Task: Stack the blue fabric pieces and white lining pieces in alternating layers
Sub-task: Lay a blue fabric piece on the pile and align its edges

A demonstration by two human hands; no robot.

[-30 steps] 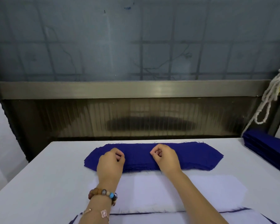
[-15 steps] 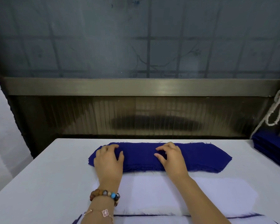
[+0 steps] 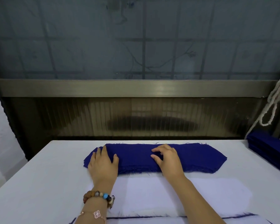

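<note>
With the blue fabric stack [image 3: 136, 157] at 12 o'clock on the surface [image 3: 39, 175] and the white lining piece [image 3: 192, 196] at 6 o'clock, the left hand [image 3: 103, 164] pressed flat and the right hand [image 3: 168, 160] arched on the stack, pinching nothing, so the pick-up step apparently next required pinching one blue layer.

Dim even light, soft glare on metal rail [image 3: 136, 88], wide-angle bending at edges, slightly soft focus

Bare table [image 3: 39, 183] left of blue stack [image 3: 192, 157]; second blue pile [image 3: 268, 149] at right edge
</note>
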